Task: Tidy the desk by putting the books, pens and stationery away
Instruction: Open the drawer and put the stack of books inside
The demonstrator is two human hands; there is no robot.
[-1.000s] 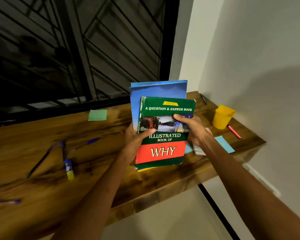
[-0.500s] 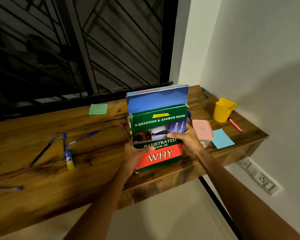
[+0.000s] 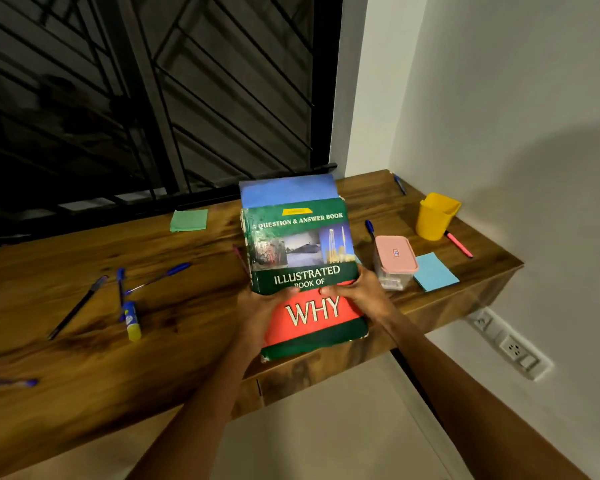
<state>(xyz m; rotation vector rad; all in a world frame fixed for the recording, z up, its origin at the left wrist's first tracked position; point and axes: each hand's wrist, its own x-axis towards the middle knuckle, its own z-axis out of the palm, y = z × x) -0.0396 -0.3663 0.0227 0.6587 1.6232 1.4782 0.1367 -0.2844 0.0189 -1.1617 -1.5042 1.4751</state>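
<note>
The stack of books has come down from near-upright to almost flat on the wooden desk, its near end overhanging the front edge. My left hand and right hand grip the green book from either side, thumbs pressed on the cover, with the blue book beneath it. I judge the books gathered but not yet put away. Loose pens, a glue stick and sticky notes lie scattered; the yellow cup and pink-lidded box stand to the right.
</note>
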